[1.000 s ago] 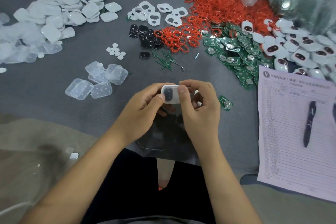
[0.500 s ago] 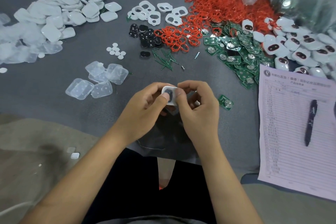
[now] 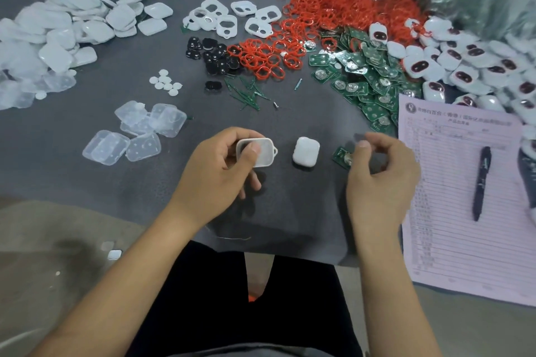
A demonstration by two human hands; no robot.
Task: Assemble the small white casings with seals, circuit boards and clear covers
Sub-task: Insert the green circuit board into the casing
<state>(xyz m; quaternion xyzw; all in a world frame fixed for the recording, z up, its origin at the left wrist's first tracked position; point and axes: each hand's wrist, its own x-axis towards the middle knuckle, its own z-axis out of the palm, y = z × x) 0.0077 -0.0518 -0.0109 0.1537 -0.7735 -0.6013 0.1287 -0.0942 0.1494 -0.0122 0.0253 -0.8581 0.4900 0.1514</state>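
Grey matting covers the work table (image 3: 87,177), seen from the single head view, and it is strewn with parts: clear covers (image 3: 136,136) at the left, red seals (image 3: 327,6) and green circuit boards (image 3: 368,78) further back, finished units (image 3: 464,66) heaped at the right beside a printed form (image 3: 452,211) with a pen (image 3: 481,182) laid on it.

A second ago one casing was held up between both hands, thumbs pressed on its face. That joint grip has since been broken. A casing part (image 3: 256,152), hollow side up, is now gripped by the left hand (image 3: 220,174) alone, the thumb laid across its rim. A white casing half (image 3: 306,151) now lies on the mat between the hands, touched by neither. The right hand (image 3: 380,180) has been drawn off to the right; its fingers are loosely curled and nothing can be seen held in them, the thumb tip being just above a loose circuit board (image 3: 342,155).

It is judged that a board is about to be collected for the open casing; the small board may be awkward to lift from the flat mat.
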